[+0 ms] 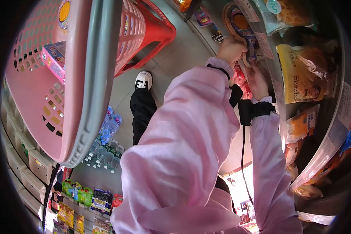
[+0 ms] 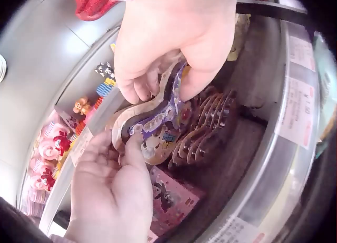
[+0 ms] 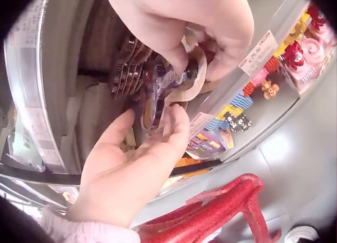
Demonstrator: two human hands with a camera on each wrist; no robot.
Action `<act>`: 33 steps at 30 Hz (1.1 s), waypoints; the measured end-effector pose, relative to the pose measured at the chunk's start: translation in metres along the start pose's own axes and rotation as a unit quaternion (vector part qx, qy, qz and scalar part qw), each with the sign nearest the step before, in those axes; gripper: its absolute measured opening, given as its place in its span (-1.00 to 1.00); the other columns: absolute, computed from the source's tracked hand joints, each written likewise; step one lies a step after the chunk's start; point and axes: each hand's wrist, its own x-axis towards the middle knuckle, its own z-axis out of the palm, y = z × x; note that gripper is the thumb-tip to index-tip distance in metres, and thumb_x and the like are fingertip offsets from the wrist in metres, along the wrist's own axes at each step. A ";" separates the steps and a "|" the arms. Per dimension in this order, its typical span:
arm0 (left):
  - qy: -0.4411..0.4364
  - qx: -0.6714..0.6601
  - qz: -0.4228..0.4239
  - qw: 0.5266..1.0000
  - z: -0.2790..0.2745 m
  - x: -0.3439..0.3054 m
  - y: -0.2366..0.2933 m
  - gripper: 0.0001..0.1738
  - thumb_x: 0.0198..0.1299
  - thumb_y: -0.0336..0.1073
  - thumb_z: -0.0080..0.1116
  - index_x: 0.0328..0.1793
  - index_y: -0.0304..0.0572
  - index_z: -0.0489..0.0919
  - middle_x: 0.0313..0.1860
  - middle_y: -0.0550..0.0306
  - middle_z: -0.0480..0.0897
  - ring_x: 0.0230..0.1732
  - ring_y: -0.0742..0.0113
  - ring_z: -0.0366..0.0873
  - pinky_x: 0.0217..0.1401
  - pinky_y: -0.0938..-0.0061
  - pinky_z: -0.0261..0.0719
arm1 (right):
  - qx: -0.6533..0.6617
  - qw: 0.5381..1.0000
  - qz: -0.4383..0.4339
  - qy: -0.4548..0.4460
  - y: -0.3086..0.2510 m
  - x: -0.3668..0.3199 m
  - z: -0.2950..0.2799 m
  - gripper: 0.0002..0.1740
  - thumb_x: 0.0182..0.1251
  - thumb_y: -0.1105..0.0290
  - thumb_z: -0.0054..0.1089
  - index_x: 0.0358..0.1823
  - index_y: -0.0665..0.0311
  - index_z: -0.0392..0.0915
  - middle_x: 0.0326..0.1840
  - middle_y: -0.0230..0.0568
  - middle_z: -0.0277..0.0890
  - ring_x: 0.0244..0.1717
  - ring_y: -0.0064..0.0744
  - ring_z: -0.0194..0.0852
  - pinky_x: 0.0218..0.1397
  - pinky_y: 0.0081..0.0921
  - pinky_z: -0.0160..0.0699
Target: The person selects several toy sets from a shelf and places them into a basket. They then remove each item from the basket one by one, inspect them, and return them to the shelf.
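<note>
My left hand (image 1: 232, 50) grips the edge of a clear plastic blister pack (image 2: 158, 114). The pack has a purple printed card, a wavy outline and, seen from my head, a round end with an orange-yellow disc. My right hand (image 1: 260, 82) pinches the same pack lower down, its thumb (image 2: 136, 151) on the printed face. Both hands work over a dark shelf (image 2: 231, 174). Right beside the held pack stands a row of similar clear packs (image 3: 129, 69). Under it in the left wrist view lies a pink box (image 2: 174, 195) with a dark cartoon figure.
A pink basket (image 1: 31, 97) with a grey-blue handle (image 1: 93, 78) stands at the left, holding a pink-and-blue box (image 1: 55, 58). Price tags (image 3: 258, 52) line the shelf edge. Bagged bread (image 1: 306, 74) sits at the right. Water bottles (image 1: 105, 154) stand on the floor.
</note>
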 end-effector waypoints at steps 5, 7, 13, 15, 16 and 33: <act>0.018 0.038 -0.030 0.999 0.000 0.000 0.000 -0.60 -0.06 -0.59 0.01 -0.01 -0.26 0.37 -0.20 0.22 0.47 -0.25 0.43 0.39 -0.23 0.61 0.34 | -0.064 0.995 -0.061 0.039 -0.004 -0.010 0.009 -0.95 0.26 0.49 -0.03 -0.26 0.23 0.39 -0.21 -0.36 0.38 -0.15 -0.61 0.34 -0.05 -0.69 0.35; -0.007 0.055 -0.039 0.998 -0.007 0.009 -0.005 -0.56 -0.06 -0.60 0.00 0.03 -0.23 0.36 -0.17 0.22 0.48 -0.20 0.43 0.39 -0.16 0.58 0.35 | -0.084 0.995 -0.052 0.031 -0.003 -0.005 0.004 -0.94 0.24 0.52 -0.05 -0.26 0.25 0.39 -0.22 -0.36 0.36 -0.15 -0.61 0.33 -0.04 -0.69 0.34; -0.037 0.018 -0.040 0.998 -0.009 0.011 -0.008 -0.49 -0.06 -0.66 -0.03 0.10 -0.18 0.31 -0.09 0.19 0.48 -0.09 0.41 0.42 -0.03 0.55 0.37 | -0.061 0.994 -0.035 0.084 0.000 0.016 -0.011 -0.87 0.22 0.58 -0.07 -0.21 0.29 0.41 -0.20 -0.32 0.37 -0.12 -0.58 0.33 -0.01 -0.67 0.34; -0.017 0.006 -0.039 0.999 -0.007 0.007 -0.009 -0.47 -0.05 -0.68 -0.05 0.12 -0.20 0.28 -0.07 0.16 0.48 -0.09 0.39 0.44 -0.02 0.57 0.38 | -0.058 0.993 -0.056 0.084 0.002 0.022 -0.011 -0.85 0.22 0.60 -0.08 -0.21 0.30 0.42 -0.21 -0.31 0.38 -0.13 -0.56 0.35 0.01 -0.66 0.34; -0.027 -0.002 -0.043 0.999 -0.009 0.008 -0.010 -0.46 -0.05 -0.68 -0.05 0.14 -0.20 0.26 -0.05 0.15 0.47 -0.08 0.38 0.44 -0.01 0.56 0.38 | -0.060 0.992 -0.051 0.097 0.003 0.023 -0.011 -0.86 0.22 0.61 -0.08 -0.22 0.30 0.42 -0.21 -0.31 0.38 -0.14 -0.55 0.35 0.02 -0.66 0.34; 0.023 0.105 -0.031 0.994 -0.008 -0.108 0.011 -0.64 0.11 -0.49 -0.12 0.08 -0.31 0.36 -0.17 0.03 0.52 -0.17 0.34 0.51 -0.08 0.53 0.47 | -0.433 0.874 -0.200 0.092 0.023 -0.028 -0.023 -0.64 0.15 0.56 -0.08 0.03 0.40 0.37 -0.17 -0.27 0.45 -0.13 -0.50 0.40 -0.01 -0.61 0.35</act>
